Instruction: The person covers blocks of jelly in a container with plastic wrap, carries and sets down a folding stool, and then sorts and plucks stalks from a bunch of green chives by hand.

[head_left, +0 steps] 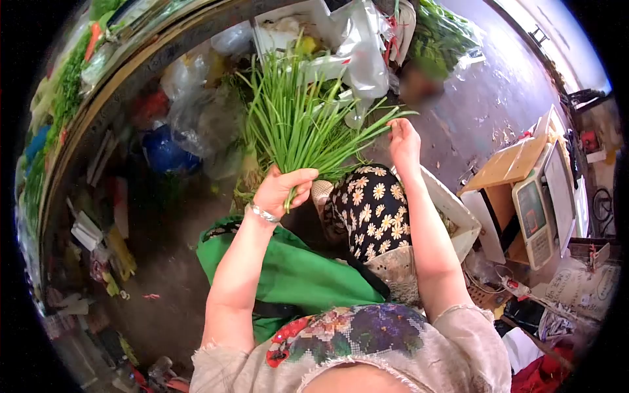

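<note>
My left hand [283, 187], with a silver bracelet at its wrist, is closed around the lower end of a bunch of chives [301, 124]. The long green leaves fan upward and away from me. To the right, my right hand [405, 145] is closed in a pinch at the tips of a few leaves [373, 134] that stick out sideways from the bunch. My fingers partly hide the point of contact there. Beneath the bunch, more loose greens [249, 177] hang or lie near my knees; where they end is unclear.
A white foam box [288, 29] and clear plastic bags [367, 65] stand ahead. A blue bag [167, 150] lies left, below a vegetable-laden shelf [98, 98]. At right are a foam crate [452, 209], a wooden box [508, 167] and a scale [532, 209]. Leafy greens [439, 46] lie at upper right.
</note>
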`<act>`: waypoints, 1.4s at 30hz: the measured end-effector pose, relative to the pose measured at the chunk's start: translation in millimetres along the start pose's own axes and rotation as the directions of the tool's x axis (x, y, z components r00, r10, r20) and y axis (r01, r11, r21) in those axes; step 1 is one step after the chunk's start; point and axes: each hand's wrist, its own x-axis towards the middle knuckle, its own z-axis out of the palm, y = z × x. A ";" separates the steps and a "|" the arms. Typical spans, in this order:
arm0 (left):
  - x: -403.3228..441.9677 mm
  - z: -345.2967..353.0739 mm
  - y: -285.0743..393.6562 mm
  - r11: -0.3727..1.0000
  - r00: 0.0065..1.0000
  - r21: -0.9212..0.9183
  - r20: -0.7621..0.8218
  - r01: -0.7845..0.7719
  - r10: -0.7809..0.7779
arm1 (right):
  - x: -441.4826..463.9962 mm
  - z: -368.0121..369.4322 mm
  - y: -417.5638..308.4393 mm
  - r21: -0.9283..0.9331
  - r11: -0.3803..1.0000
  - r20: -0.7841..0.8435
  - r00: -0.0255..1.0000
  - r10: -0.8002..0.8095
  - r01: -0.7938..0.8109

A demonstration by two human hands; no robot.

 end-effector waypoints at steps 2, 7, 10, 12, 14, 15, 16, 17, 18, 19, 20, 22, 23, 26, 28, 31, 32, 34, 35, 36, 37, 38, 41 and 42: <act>0.6 4.6 -2.1 1.000 1.000 0.009 0.009 -0.013 0.013 | -0.8 1.3 4.2 0.054 0.997 -0.023 0.998 0.056 -0.055; -1.9 6.7 -1.9 0.999 0.998 0.013 0.049 -0.046 0.045 | 8.2 -5.0 23.8 0.194 0.940 -0.078 0.951 0.298 -0.279; -1.1 -0.4 1.2 0.997 0.997 0.000 0.025 -0.071 0.071 | 0.9 -23.0 14.4 0.108 0.968 0.104 0.971 0.215 -0.226; -5.0 -0.8 3.1 0.996 0.996 -0.004 0.010 -0.089 0.089 | -13.1 -32.8 -5.4 -0.038 0.998 0.235 0.970 0.059 -0.052; -3.4 -2.1 3.0 0.996 0.996 -0.006 0.000 -0.086 0.086 | -19.5 -42.3 -31.1 -0.331 0.937 0.232 0.972 -0.031 0.109; -3.3 -2.9 2.1 0.997 0.997 -0.006 -0.004 -0.080 0.080 | -21.5 -46.2 -46.1 -0.359 0.918 0.204 0.974 -0.097 0.167; -2.8 -3.7 2.0 0.997 0.997 -0.005 0.002 -0.073 0.073 | -22.9 -46.3 -60.9 -0.333 0.913 0.176 0.967 -0.183 0.234; -3.3 -3.8 1.4 0.997 0.997 -0.008 -0.004 -0.072 0.071 | -25.3 -43.3 -76.2 -0.226 0.923 0.160 0.947 -0.280 0.311; -3.3 -3.1 1.5 0.997 0.997 0.008 -0.002 -0.080 0.080 | -27.7 -40.2 -91.5 -0.117 0.913 0.141 0.916 -0.375 0.391; -3.0 -1.3 2.1 0.996 0.996 0.026 0.002 -0.089 0.089 | -29.9 -37.1 -106.9 -0.015 0.883 0.122 0.877 -0.465 0.470; -2.7 2.7 3.3 0.993 0.994 0.056 -0.017 -0.103 0.105 | -31.3 -30.4 -119.4 0.022 0.837 0.142 0.827 -0.544 0.547; -2.8 6.1 3.2 0.994 0.995 0.070 -0.049 -0.078 0.082 | -33.6 -11.3 -136.3 0.065 0.753 0.171 0.736 -0.655 0.655; -3.3 6.8 3.4 0.995 0.995 0.082 -0.082 -0.054 0.061 | -34.5 -1.8 -142.0 0.071 0.721 0.182 0.702 -0.689 0.690; -3.6 5.4 3.9 0.993 0.995 0.096 -0.065 -0.063 0.070 | -35.4 21.6 -143.6 0.094 0.678 0.260 0.639 -0.724 0.729; -2.1 4.0 2.5 0.993 0.996 0.101 -0.048 -0.067 0.072 | -33.0 32.5 -134.1 0.086 0.616 0.286 0.573 -0.768 0.783; -3.0 5.4 3.5 0.991 0.996 0.113 -0.056 -0.067 0.074 | -33.6 30.4 -123.0 0.071 0.618 0.316 0.570 -0.758 0.783; -2.7 4.8 3.0 0.991 0.996 0.112 -0.056 -0.067 0.074 | -36.6 29.2 -121.9 0.071 0.618 0.318 0.570 -0.758 0.783; -1.8 3.3 2.2 0.994 0.997 0.098 -0.048 -0.055 0.060 | -44.9 24.2 -122.7 0.058 0.696 0.312 0.649 -0.694 0.716; -2.2 3.9 2.5 0.994 0.997 0.096 -0.044 -0.055 0.060 | -46.7 23.4 -121.2 0.053 0.696 0.312 0.650 -0.693 0.716; -2.9 4.9 3.0 0.992 0.997 0.105 -0.042 -0.065 0.069 | -48.6 23.7 -118.0 0.106 0.770 0.274 0.726 -0.630 0.629; -3.6 5.2 3.0 0.991 0.996 0.114 -0.042 -0.074 0.079 | -49.9 24.4 -115.4 0.164 0.831 0.241 0.795 -0.557 0.532; -3.4 4.2 1.5 0.991 0.996 0.113 -0.041 -0.072 0.077 | -49.2 25.0 -114.1 0.208 0.872 0.190 0.856 -0.480 0.443; -2.8 1.3 -1.1 0.996 0.997 0.076 -0.040 -0.056 0.059 | -37.0 23.7 -110.1 0.284 0.919 0.221 0.914 -0.340 0.273; -3.8 1.7 -0.4 0.994 0.997 0.088 -0.034 -0.068 0.071 | -35.0 24.3 -113.3 0.333 0.896 0.207 0.905 -0.372 0.292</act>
